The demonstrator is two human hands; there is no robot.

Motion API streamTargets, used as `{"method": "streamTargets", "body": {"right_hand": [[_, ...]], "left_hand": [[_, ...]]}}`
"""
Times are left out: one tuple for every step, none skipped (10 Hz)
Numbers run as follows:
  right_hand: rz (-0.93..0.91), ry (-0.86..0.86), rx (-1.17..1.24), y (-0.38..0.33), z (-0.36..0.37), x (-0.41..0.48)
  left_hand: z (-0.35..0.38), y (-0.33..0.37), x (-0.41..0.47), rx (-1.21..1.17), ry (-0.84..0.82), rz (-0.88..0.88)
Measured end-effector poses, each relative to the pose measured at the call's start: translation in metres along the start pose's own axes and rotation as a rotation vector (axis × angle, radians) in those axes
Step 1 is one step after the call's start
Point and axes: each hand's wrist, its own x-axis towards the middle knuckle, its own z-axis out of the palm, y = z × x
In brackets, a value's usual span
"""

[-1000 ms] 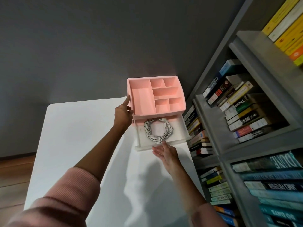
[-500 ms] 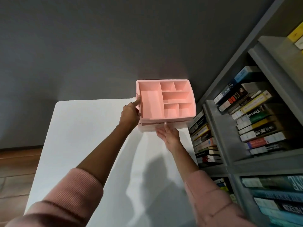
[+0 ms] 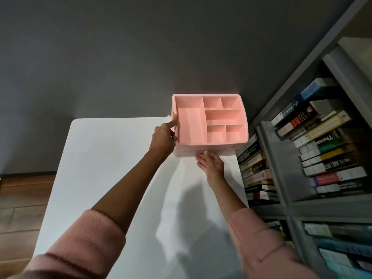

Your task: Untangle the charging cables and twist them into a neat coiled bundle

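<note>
A pink organiser (image 3: 209,119) stands at the far end of a white table (image 3: 112,170), close against a dark grey wall (image 3: 141,47). Its open top is split into several compartments: one long one on the left and smaller ones to the right. Below the pink top sits a pale drawer (image 3: 213,152), pushed flush with the body. The charging cables cannot be seen anywhere in the head view; whether they lie inside the shut drawer cannot be told. The left hand (image 3: 164,138) rests against the organiser's left side, its forefinger stretched up along the pink edge and the other fingers (image 3: 172,135) curled loosely beside the wall, steadying the organiser rather than gripping anything. The right hand (image 3: 211,164) lies flat and open just in front of the drawer, fingertips touching its front face, with nothing held in it. Both forearms reach out from pink ribbed sleeves (image 3: 86,244). Along the right side stands a grey bookshelf (image 3: 289,137), well stocked with books (image 3: 322,141) stacked flat and leaning, just beside the table's right edge. A strip of wooden floor (image 3: 22,198) shows at the left.
</note>
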Motion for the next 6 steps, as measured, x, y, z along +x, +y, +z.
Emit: {"method": "streamTargets", "body": {"right_hand": [[0.007,0.011,-0.055,-0.005,0.003,0.003],[0.028,-0.012,-0.1,-0.009,0.0,0.002],[0.07,0.031,-0.197,-0.017,0.002,-0.006],[0.104,0.083,-0.355,-0.026,0.014,-0.025],[0.029,0.123,-0.564,-0.03,0.029,-0.046],[-0.269,0.178,-0.703,-0.034,0.05,-0.066]], "left_hand": [[0.001,0.0,0.0,0.006,0.013,0.009],[0.001,0.001,-0.001,0.031,0.024,0.017],[0.0,0.003,-0.004,0.041,0.003,-0.004],[-0.002,-0.004,-0.011,0.061,-0.04,0.066],[-0.01,-0.016,-0.034,0.174,0.024,0.196],[-0.021,-0.027,-0.049,0.289,0.114,0.211]]}}
